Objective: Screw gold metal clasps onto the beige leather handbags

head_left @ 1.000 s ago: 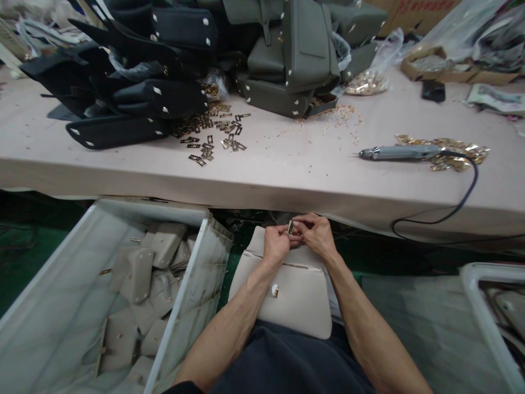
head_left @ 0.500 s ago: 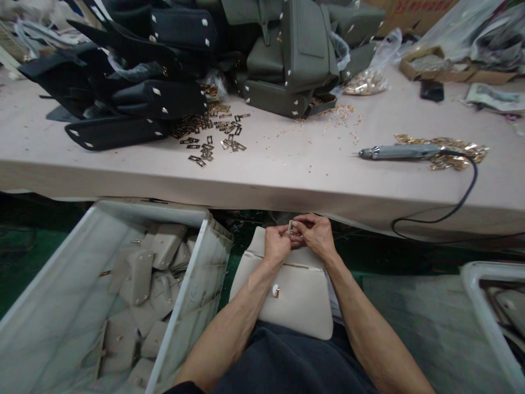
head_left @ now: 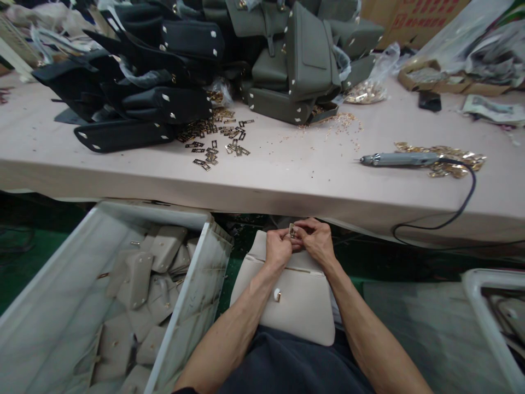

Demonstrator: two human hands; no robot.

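A cream handbag (head_left: 301, 306) with a small gold clasp lies on the lap, below the table edge. At its upper edge my left hand (head_left: 279, 247) is closed, its fingertips pinching around a small gold metal frame (head_left: 291, 230). My right hand (head_left: 315, 238) meets it from the right, thumb and fingers closed on the same piece. The fingers partly cover the frame and the bag's top edge.
Black bags (head_left: 123, 137) and dark green bags (head_left: 311, 60) are piled on the table (head_left: 266, 186), beside loose gold frames (head_left: 235, 148). An electric screwdriver (head_left: 402, 159) rests at the right, its cord hanging over the edge. A crate (head_left: 192, 295) holds beige bags at the left.
The view has shifted slightly, so the scene sits a little lower. Both hands stay together at the bag's top edge, and the gold frame shows slightly turned between the fingers.
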